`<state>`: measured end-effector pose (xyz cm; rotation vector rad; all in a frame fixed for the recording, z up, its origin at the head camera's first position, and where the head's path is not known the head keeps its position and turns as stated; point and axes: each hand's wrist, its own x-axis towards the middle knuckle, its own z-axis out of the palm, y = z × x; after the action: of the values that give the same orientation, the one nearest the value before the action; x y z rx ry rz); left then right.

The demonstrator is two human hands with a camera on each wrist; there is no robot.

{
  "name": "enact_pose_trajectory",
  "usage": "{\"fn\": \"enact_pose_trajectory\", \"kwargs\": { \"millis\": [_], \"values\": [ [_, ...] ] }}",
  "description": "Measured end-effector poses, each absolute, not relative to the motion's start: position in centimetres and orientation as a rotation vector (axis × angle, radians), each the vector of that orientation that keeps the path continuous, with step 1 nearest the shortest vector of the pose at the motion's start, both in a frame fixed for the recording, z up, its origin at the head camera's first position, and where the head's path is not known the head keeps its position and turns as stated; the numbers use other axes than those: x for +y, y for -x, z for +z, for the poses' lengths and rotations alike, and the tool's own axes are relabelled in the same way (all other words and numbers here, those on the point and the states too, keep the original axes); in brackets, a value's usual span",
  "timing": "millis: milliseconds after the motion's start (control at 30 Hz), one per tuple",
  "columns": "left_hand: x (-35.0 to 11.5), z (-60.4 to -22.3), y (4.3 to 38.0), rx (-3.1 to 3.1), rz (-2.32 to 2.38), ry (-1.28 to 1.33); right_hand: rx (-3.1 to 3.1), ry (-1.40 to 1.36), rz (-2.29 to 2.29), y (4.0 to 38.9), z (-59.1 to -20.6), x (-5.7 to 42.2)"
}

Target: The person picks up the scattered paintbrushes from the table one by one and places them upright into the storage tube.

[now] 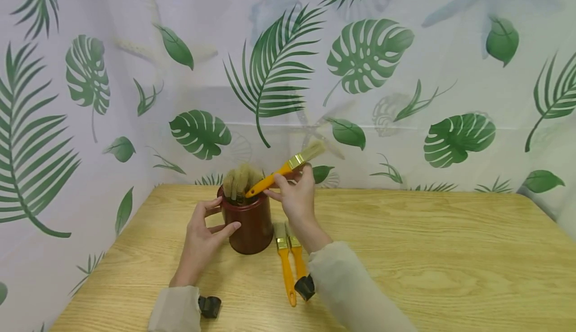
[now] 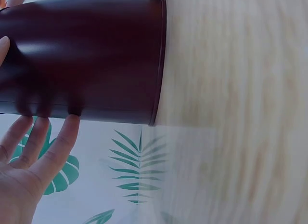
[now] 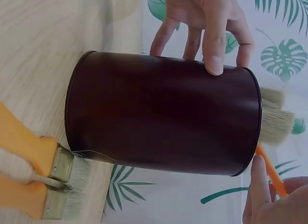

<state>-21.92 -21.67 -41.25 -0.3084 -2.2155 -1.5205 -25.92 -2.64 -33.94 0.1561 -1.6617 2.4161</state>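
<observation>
A dark red cylindrical can (image 1: 249, 229) stands upright on the table, with several paintbrushes in it, their pale bristles (image 1: 243, 179) up. My left hand (image 1: 202, 239) holds the can's left side, thumb at the front and fingers around the side and back; the left wrist view shows those fingertips touching its wall. Above the can's right rim, my right hand (image 1: 299, 199) pinches an orange-handled paintbrush (image 1: 270, 179). This brush tilts, bristles up to the right, its handle end at the can's mouth. How deep the handle end reaches is hard to tell.
Two more orange-handled paintbrushes (image 1: 285, 272) lie side by side on the wooden table (image 1: 427, 252), right of the can, bristles toward the back. A white leaf-printed curtain (image 1: 288, 72) hangs behind the table and along its left side.
</observation>
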Motion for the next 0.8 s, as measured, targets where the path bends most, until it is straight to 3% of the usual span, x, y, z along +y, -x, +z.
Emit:
{"fn": "enact_pose_trajectory", "kwargs": {
  "millis": [400, 800],
  "values": [
    [-21.7, -41.1, 22.0, -2.212, -1.536, 0.314, -2.015, -0.424, 1.617, 25.5, -34.3, -2.7],
    [-21.7, -41.2, 21.9, -2.232, -1.533, 0.296, -2.253, -0.442, 1.574, 25.6, -33.5, -1.6]
  ]
}}
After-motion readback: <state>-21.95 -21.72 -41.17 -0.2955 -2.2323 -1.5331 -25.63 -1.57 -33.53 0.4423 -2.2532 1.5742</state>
